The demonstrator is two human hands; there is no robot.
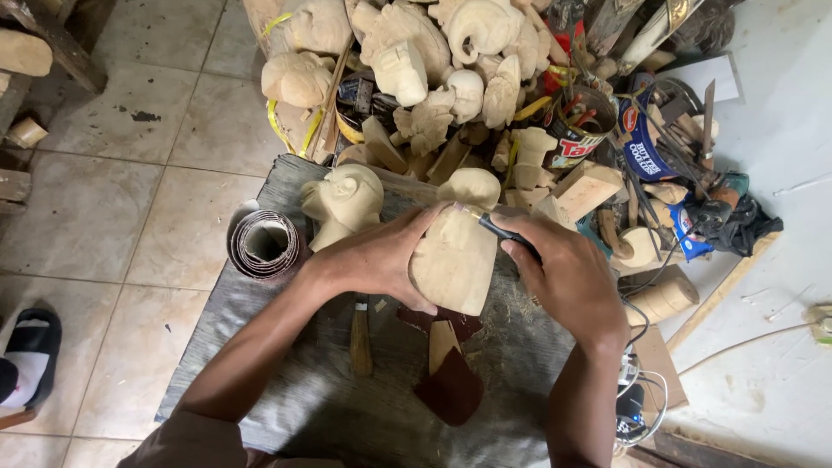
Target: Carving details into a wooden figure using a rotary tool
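Left hand [377, 260] fingers clamped on pale wooden carving [455, 260]; right hand [568, 277] fingers wrapped round black rotary tool [501, 230], tip touching carving's far edge.

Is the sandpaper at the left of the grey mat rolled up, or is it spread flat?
Rolled up. The sandpaper roll lies at the edge of the grey mat, and its open end shows spiral layers around a hollow middle.

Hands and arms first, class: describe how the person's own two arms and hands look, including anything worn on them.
Both forearms are bare, from the wrists to the bottom edge of the picture. The left hand and right hand wear no gloves, and no rings, watch or bracelet show. A brownish piece of clothing shows at the bottom edge by the left arm.
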